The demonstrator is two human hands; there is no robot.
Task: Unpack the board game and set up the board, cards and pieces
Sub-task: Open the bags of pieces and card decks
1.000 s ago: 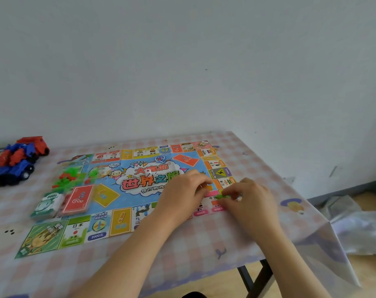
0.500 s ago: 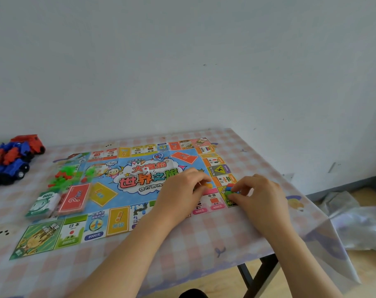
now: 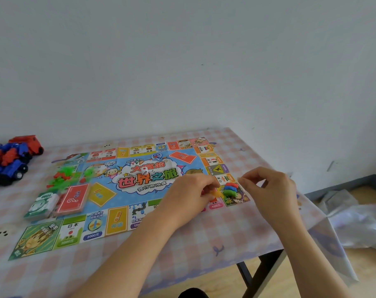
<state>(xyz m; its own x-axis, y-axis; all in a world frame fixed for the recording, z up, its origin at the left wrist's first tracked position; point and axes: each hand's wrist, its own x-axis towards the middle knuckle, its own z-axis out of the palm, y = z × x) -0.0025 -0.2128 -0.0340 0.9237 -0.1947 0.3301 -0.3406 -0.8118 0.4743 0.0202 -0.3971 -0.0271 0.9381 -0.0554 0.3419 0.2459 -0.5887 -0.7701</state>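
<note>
Nearest the viewer, the checked table (image 3: 204,239) is carrying the board (image 3: 118,203), which is lying flat and unfolded. Over the board's near right part, the left hand (image 3: 189,195) is resting with fingers curled, pinching a yellow piece (image 3: 215,193) at its fingertips. The right hand (image 3: 270,188) is hovering just to the right, thumb and forefinger drawn close together; whether they are gripping anything cannot be told. Between the two hands, the red, blue and green pieces (image 3: 231,188) are sitting clustered on the corner square, just beside the yellow piece. Farther left, a red card deck (image 3: 72,197) and a green-and-white deck (image 3: 41,206) are lying side by side, with small green and red houses (image 3: 62,177) scattered behind them. A white die (image 3: 144,170) is sitting on the central title. Toy trucks (image 3: 11,160) are standing at the far left edge.
</note>
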